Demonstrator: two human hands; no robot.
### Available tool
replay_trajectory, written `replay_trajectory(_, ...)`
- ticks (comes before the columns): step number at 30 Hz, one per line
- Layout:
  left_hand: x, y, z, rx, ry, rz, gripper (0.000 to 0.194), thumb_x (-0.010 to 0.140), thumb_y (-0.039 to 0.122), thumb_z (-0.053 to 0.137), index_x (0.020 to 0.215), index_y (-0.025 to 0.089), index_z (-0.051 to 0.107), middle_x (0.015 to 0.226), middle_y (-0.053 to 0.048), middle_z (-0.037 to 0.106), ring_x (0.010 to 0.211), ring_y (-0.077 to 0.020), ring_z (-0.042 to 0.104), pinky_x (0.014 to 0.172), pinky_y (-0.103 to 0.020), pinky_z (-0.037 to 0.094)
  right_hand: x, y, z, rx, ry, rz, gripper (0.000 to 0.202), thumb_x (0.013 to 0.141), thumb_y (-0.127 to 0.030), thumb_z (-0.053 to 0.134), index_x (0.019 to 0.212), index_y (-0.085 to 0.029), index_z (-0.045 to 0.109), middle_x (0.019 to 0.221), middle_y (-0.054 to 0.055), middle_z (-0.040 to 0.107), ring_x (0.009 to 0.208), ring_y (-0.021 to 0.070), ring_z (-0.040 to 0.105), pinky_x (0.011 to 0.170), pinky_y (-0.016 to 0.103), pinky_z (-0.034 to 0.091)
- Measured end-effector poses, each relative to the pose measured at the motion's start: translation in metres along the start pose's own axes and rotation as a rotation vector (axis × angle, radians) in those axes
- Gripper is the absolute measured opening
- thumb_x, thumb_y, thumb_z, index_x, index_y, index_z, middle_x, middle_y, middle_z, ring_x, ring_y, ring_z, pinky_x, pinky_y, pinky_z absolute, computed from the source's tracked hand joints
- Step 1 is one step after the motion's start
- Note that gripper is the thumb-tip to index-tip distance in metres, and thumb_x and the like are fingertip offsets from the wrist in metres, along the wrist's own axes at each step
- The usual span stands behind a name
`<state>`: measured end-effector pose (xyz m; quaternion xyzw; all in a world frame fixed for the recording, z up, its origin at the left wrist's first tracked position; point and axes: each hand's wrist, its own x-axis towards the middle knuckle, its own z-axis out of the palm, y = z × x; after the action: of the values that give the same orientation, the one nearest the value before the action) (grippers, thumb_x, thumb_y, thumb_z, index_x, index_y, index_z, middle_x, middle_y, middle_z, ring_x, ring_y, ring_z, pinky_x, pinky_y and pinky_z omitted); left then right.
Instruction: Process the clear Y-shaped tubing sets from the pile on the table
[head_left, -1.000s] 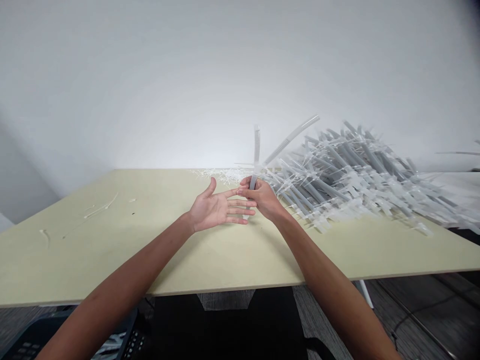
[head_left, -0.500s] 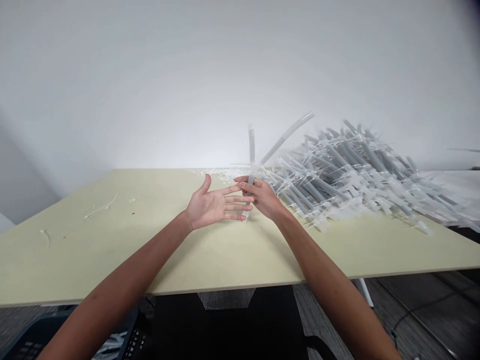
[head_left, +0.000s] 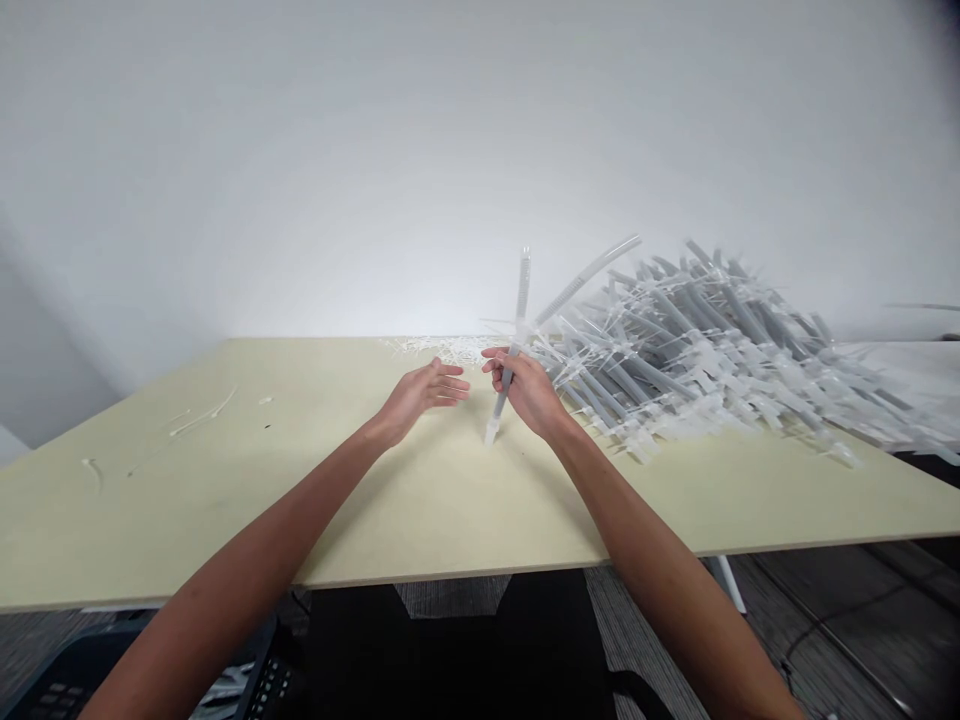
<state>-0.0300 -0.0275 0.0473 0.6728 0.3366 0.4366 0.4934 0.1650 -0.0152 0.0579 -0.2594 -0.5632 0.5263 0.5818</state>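
Pinched between thumb and fingers of my right hand (head_left: 527, 390) is a translucent grey tube assembly (head_left: 502, 404). It branches into a Y above the hand, with one arm upright and the other slanting up to the right; a whitish fitting (head_left: 491, 432) ends its lower leg. My left hand (head_left: 421, 397) hovers over the table to the left of it, holding nothing, with fingers stretched out and apart from the tube. On the right lies a large heap of similar grey tubes (head_left: 694, 330) with whitish fittings.
White cable ties (head_left: 442, 348) are scattered at the table's back edge. Several loose ties (head_left: 202, 422) lie on the pale tabletop (head_left: 420, 530) at the left. A dark basket (head_left: 75, 665) stands below on the floor, and a wall (head_left: 375, 170) rises behind.
My left hand has drawn back to the left and turned from palm showing to side-on. The tube assembly in my right hand has tilted and shifted slightly right.
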Motion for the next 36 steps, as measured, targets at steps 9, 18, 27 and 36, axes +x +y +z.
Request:
replay_trajectory(9,0.014,-0.074,-0.045,1.277,0.12,0.15,0.04,0.09,0.025,0.035,0.129,0.023,0.043,0.131,-0.009,0.045,0.114,-0.0253,0.044,0.091,-0.041,0.037,-0.001,0.003,0.003,-0.001,-0.005,-0.016,0.027,0.078,-0.036,0.055,0.097,-0.016,0.061,0.076,0.003,0.059,0.061,0.0105,0.044,0.056,0.026,0.034)
replay_trajectory(18,0.029,-0.075,-0.014,1.288,-0.16,0.274,0.029,0.092,0.028,0.034,0.1,0.02,0.061,0.096,-0.007,0.06,0.091,-0.0186,0.053,0.082,-0.031,0.038,-0.001,0.008,0.007,0.073,0.037,-0.068,0.026,0.081,-0.044,0.052,0.097,-0.023,0.049,0.075,0.0,0.06,0.06,0.0108,0.047,0.056,0.025,0.037)
replay_trajectory(27,0.022,-0.057,-0.016,1.082,0.069,0.281,0.028,0.089,0.03,0.037,0.097,0.019,0.062,0.09,-0.009,0.056,0.089,-0.0205,0.051,0.079,-0.033,0.04,-0.001,0.008,0.005,-0.014,0.042,-0.061,0.032,0.079,-0.047,0.053,0.103,-0.026,0.048,0.076,-0.001,0.059,0.059,0.0104,0.049,0.057,0.025,0.039)
replay_trajectory(36,0.018,-0.034,-0.009,0.377,0.459,0.045,0.027,0.078,0.043,0.052,0.084,0.018,0.061,0.08,-0.004,0.063,0.069,-0.015,0.054,0.064,-0.028,0.042,0.001,0.01,-0.002,-0.324,0.065,-0.097,0.031,0.077,-0.04,0.056,0.101,-0.021,0.059,0.093,0.004,0.062,0.086,0.0163,0.053,0.08,0.031,0.04)
